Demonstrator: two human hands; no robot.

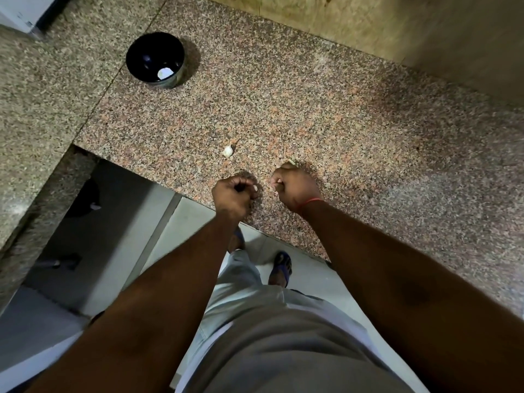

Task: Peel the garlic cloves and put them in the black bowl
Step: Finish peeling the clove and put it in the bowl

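Two hands at desk near edge: left hand curled, contents not visible; right hand curled, apparently pinching clove. Loose clove just beyond left hand, nearer it. Bowl well apart, far-left.

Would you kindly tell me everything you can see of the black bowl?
The black bowl is round, deep and glossy, perhaps glazed ceramic, with small highlights on its dark inner wall. It stands upright on the speckled granite counter, far left of the hands and apart from them. One small white piece, likely a peeled clove, lies at the bottom against the near wall. Nothing else touches the bowl, and it casts a soft shadow to its right.
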